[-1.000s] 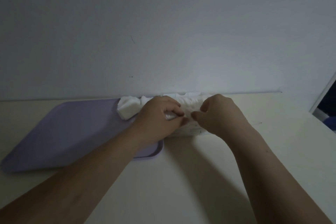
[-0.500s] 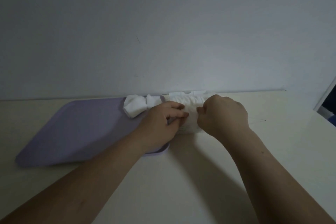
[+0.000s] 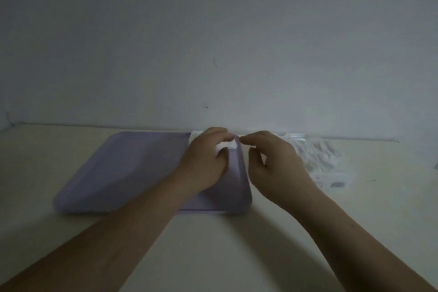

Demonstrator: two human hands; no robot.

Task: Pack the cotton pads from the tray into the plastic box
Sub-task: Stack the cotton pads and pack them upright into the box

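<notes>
A lilac tray (image 3: 132, 168) lies flat on the table, left of centre. At its far right corner my left hand (image 3: 206, 161) is curled around a small stack of white cotton pads (image 3: 226, 144), which is mostly hidden by the fingers. My right hand (image 3: 275, 166) hovers just right of the tray's edge, fingers bent and apart, holding nothing. A clear plastic box (image 3: 322, 161) sits to the right of my right hand against the wall; it looks blurred and pale, and its contents cannot be made out.
The beige table (image 3: 213, 244) ends at a plain grey wall (image 3: 213, 54) right behind the tray and box. Both forearms cross the near half of the table.
Both hands have shifted left, off the box and over the tray's far right corner. The left hand now grips pads there; the right hand has let go and opened.
</notes>
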